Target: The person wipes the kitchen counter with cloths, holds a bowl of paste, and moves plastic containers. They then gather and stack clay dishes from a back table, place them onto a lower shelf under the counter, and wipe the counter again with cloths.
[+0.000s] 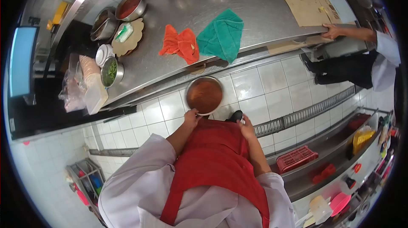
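Observation:
My left hand [192, 117] grips the near rim of a round steel bowl [204, 95] with reddish-brown sauce in it. The bowl is in front of the steel worktable, with the tiled floor behind it in the picture. My right hand [246, 127] is beside the red apron [220, 151], apart from the bowl, its fingers spread and nothing seen in them. On the worktable [204, 11] past the bowl lie an orange cloth [180, 44] and a green cloth [223, 33] near the front edge.
Steel bowls of red sauce [130, 6] line the worktable's back. At its left end are a bowl of chopped greens [111, 71] and stacked cups [89, 67]. A co-worker's hand [331, 31] rests at the right edge. Behind me, a red basket [296, 158] sits on a shelf.

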`<move>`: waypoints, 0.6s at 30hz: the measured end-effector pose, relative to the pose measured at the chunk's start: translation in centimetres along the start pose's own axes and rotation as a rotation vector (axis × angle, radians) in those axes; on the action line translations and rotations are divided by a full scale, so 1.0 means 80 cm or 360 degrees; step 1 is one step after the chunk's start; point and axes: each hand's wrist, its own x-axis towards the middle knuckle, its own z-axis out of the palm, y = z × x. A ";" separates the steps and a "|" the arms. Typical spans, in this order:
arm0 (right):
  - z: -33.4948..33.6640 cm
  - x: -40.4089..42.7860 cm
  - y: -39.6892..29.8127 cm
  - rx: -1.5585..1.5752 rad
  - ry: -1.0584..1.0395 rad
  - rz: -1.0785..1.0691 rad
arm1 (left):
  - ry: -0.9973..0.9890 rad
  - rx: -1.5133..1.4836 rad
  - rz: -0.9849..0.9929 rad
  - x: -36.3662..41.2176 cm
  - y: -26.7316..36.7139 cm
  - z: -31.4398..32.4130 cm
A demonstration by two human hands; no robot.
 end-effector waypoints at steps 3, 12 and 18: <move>0.042 -0.055 0.038 -0.0483 0.0036 -0.0093 | 0.0317 -0.0324 0.0042 0.060 0.018 -0.067; 0.263 -0.141 0.123 -0.0543 -0.0093 0.0753 | 0.0208 -0.0297 0.0300 0.203 0.127 -0.161; 0.325 -0.170 0.151 -0.0414 -0.0225 0.1086 | 0.0014 -0.0309 0.0373 0.296 0.139 -0.209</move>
